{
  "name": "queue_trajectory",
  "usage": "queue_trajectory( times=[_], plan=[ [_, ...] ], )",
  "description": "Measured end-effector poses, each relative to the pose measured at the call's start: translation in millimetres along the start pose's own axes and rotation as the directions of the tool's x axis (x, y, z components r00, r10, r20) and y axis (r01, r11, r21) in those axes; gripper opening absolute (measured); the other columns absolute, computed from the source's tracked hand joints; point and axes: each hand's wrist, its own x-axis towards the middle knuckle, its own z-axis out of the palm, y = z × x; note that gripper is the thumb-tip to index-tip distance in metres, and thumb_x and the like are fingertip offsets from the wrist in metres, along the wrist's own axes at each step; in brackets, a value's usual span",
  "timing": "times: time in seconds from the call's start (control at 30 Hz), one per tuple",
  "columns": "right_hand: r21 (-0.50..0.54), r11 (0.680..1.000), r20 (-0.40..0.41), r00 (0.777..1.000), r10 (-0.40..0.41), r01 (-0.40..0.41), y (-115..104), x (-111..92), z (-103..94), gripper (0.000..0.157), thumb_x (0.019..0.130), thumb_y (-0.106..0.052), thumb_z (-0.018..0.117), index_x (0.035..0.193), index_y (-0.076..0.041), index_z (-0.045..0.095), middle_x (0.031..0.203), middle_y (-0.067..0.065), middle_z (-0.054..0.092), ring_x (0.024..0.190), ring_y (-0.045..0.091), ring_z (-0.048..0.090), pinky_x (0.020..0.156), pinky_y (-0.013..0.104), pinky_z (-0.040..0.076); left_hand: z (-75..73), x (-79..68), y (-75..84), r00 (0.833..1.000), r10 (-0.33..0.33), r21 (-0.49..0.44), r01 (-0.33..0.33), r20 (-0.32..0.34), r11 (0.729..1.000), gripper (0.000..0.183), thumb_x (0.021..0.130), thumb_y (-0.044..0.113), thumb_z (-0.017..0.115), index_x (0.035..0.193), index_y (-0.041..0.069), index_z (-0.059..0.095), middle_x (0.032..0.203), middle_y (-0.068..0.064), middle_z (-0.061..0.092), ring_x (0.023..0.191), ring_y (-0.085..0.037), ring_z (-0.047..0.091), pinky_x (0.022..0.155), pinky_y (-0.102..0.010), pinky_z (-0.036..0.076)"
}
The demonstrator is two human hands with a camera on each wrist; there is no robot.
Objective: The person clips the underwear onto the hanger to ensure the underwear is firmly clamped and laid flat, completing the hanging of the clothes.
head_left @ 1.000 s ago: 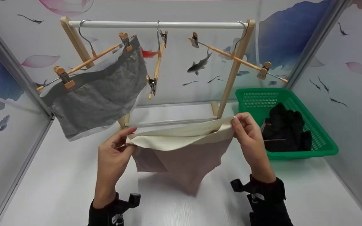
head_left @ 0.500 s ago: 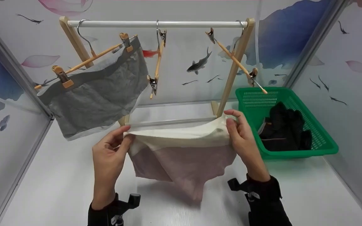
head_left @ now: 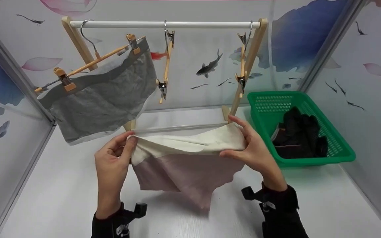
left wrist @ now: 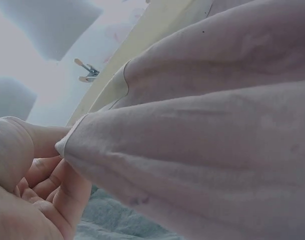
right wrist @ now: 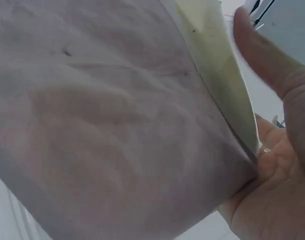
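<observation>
A pair of mauve briefs (head_left: 190,172) with a wide cream waistband (head_left: 223,138) is stretched between both hands above the white surface. At the left end of the waistband, my left hand (head_left: 112,165) pinches the corner between thumb and fingers; the left wrist view shows the tip of fabric in that pinch. My right hand (head_left: 255,150) holds the other end, its thumb and forefinger spread wide. In the right wrist view the fabric corner meets the curled lower fingers, while the raised thumb (right wrist: 265,55) stands apart from the cloth.
Behind the hands stands a wood-and-white rack (head_left: 207,24). Grey briefs (head_left: 104,92) hang from the left clip hanger (head_left: 94,62). A middle hanger (head_left: 166,66) and a right hanger (head_left: 242,62) carry no garments. A green basket (head_left: 337,145) with dark clothing (head_left: 298,135) stands at right.
The right hand has moved left and spread its thumb from its forefinger. The left hand has shifted slightly left. The right hanger has swung round from slanting to nearly end-on.
</observation>
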Motion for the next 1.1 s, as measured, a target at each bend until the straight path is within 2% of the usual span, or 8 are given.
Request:
queue_trajectory(
  times=[0.17, 0.37, 0.5, 0.67, 0.87, 1.0, 1.07, 1.1],
  plan=[
    [-0.038, 0.999, -0.094, 0.995, -0.016, 0.013, 0, 1, 3.0, 0.063, 0.082, 0.0, 0.083, 0.14, -0.009, 0.061, 0.127, 0.009, 0.066, 0.106, 0.02, 0.063, 0.086, 0.024, 0.052, -1.1, 1.4, -1.8, 1.0, 0.0, -0.005, 0.0, -0.001, 1.0, 0.023, 0.093, 0.013, 0.076, 0.114, 0.004, 0.077, 0.096, -0.008, 0.075, 0.068, -0.016, 0.068, 0.052, -0.022, 0.054],
    [0.077, 0.997, -0.109, 0.994, 0.007, 0.002, -1, 2, 2.9, 0.069, 0.088, 0.004, 0.076, 0.151, -0.009, 0.049, 0.122, 0.013, 0.07, 0.102, 0.023, 0.07, 0.083, 0.029, 0.057, -2.6, 0.5, 0.0, 0.998, 0.066, -0.028, -0.065, 0.013, 0.997, 0.023, 0.093, 0.005, 0.074, 0.116, 0.0, 0.075, 0.093, -0.011, 0.071, 0.066, -0.014, 0.068, 0.05, -0.02, 0.052],
    [0.164, 0.986, -0.117, 0.992, 0.047, -0.028, -3, 2, 0.1, 0.057, 0.095, 0.002, 0.068, 0.149, -0.008, 0.051, 0.116, 0.017, 0.072, 0.094, 0.025, 0.07, 0.078, 0.032, 0.058, -4.4, -1.6, 4.3, 0.997, 0.075, -0.041, -0.074, 0.016, 0.996, 0.023, 0.093, 0.005, 0.073, 0.116, 0.002, 0.075, 0.092, -0.013, 0.069, 0.064, -0.016, 0.07, 0.048, -0.021, 0.052],
    [0.189, 0.978, -0.118, 0.986, 0.117, -0.093, 1, 2, -2.1, 0.04, 0.098, -0.004, 0.066, 0.138, -0.003, 0.059, 0.114, 0.017, 0.072, 0.088, 0.025, 0.07, 0.071, 0.031, 0.058, -6.0, 0.2, 1.5, 0.999, 0.003, -0.042, -0.001, 0.041, 0.999, 0.023, 0.094, 0.006, 0.073, 0.117, 0.003, 0.075, 0.095, -0.013, 0.071, 0.067, -0.017, 0.071, 0.049, -0.023, 0.053],
    [0.225, 0.963, -0.055, 0.985, 0.166, -0.15, 18, 8, 0.5, 0.027, 0.098, 0.001, 0.064, 0.122, 0.003, 0.051, 0.105, 0.017, 0.068, 0.086, 0.023, 0.07, 0.069, 0.03, 0.057, -6.2, 8.7, -19.7, 0.986, -0.113, 0.004, 0.114, 0.125, 0.994, 0.027, 0.096, 0.011, 0.071, 0.121, -0.001, 0.072, 0.099, -0.015, 0.07, 0.073, -0.017, 0.072, 0.051, -0.027, 0.056],
    [0.12, 0.981, -0.027, 0.987, 0.156, -0.151, 38, 12, 5.1, 0.007, 0.098, 0.003, 0.062, 0.103, 0.007, 0.059, 0.099, 0.016, 0.068, 0.088, 0.014, 0.064, 0.072, 0.025, 0.052, -5.1, 15.9, -43.4, 0.964, -0.202, 0.009, 0.204, 0.171, 0.979, 0.029, 0.097, 0.013, 0.071, 0.121, -0.002, 0.071, 0.099, -0.018, 0.069, 0.075, -0.018, 0.072, 0.052, -0.03, 0.057],
    [0.046, 0.985, 0.002, 0.986, 0.164, -0.164, 49, 14, 8.0, 0.007, 0.099, 0.002, 0.062, 0.101, 0.008, 0.067, 0.104, 0.017, 0.071, 0.092, 0.011, 0.062, 0.076, 0.023, 0.05, -4.2, 18.7, -56.8, 0.953, -0.243, 0.005, 0.246, 0.181, 0.969, 0.028, 0.097, 0.011, 0.07, 0.121, -0.003, 0.07, 0.098, -0.019, 0.068, 0.075, -0.018, 0.071, 0.052, -0.03, 0.057],
    [0.022, 0.983, 0.021, 0.983, 0.181, -0.182, 54, 14, 9.4, 0.01, 0.099, 0.001, 0.062, 0.103, 0.007, 0.069, 0.106, 0.018, 0.071, 0.087, 0.012, 0.061, 0.072, 0.022, 0.049, -3.7, 19.7, -63.0, 0.947, -0.265, 0.005, 0.269, 0.182, 0.963, 0.028, 0.098, 0.011, 0.069, 0.121, -0.003, 0.07, 0.098, -0.019, 0.068, 0.075, -0.017, 0.071, 0.053, -0.029, 0.057]
  ],
)
